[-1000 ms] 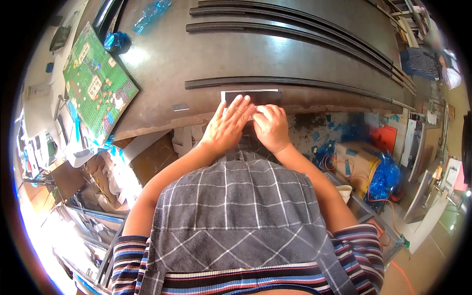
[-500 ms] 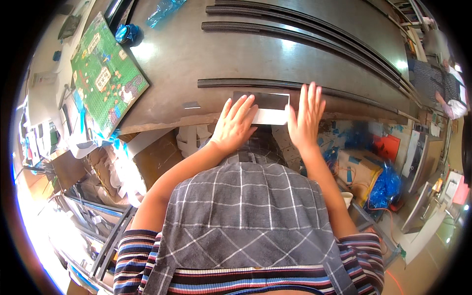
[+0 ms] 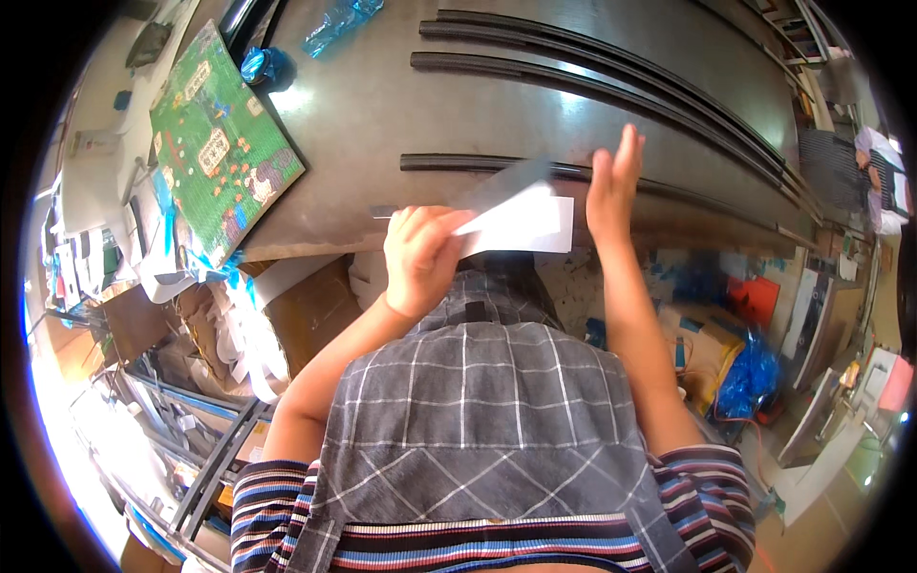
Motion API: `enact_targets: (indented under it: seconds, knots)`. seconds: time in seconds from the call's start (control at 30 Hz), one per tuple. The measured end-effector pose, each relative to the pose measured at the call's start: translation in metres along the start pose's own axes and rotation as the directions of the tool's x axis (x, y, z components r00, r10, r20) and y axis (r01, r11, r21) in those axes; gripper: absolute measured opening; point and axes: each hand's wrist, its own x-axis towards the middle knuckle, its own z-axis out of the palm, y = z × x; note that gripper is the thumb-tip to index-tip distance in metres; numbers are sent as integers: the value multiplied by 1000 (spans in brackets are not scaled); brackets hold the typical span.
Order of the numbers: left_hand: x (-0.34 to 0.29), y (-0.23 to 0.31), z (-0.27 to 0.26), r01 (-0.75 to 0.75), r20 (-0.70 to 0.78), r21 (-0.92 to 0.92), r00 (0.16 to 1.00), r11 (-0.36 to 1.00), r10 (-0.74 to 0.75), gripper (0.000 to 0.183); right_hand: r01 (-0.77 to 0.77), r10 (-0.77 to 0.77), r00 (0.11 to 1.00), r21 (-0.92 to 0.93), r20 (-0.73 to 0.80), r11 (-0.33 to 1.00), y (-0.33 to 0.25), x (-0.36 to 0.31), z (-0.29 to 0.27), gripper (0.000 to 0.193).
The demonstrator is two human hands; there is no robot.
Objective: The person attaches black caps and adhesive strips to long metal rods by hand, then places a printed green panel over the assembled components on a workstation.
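My left hand (image 3: 418,256) is closed at the table's near edge, pinching the left end of a thin dark sheet (image 3: 514,187). That sheet is tilted up and blurred by motion, with a pale underside. Beneath it lies a white sheet (image 3: 557,239), its near side close to the table edge. My right hand (image 3: 614,186) stands on edge just right of the white sheet, fingers stretched out and holding nothing. Behind both hands runs a long dark strip (image 3: 458,163). A small flat piece (image 3: 384,211) beside my left hand is partly covered.
Several long dark strips (image 3: 535,72) lie across the far side of the metal table (image 3: 344,124). At the left are a green illustrated board (image 3: 215,143), a blue-wrapped roll (image 3: 258,65) and crumpled blue film (image 3: 339,27). Below the edge sit cardboard (image 3: 315,306) and a blue bag (image 3: 748,374).
My left hand has gone from lying flat to pinching, and the dark sheet has lifted off the white one. My right hand has turned on edge and moved slightly right. The view has shifted slightly.
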Motion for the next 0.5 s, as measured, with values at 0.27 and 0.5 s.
enact_targets:
  seconds: [0.27,0.5]
  knots:
    - [-29,12,25,556,633,-758,501,-342,-589,29,-813,284,550,582,786,-36,-73,-92,10,38]
    - [-13,-36,-20,569,689,-725,589,-387,-423,41,-764,250,631,531,734,367,-50,-73,13,23]
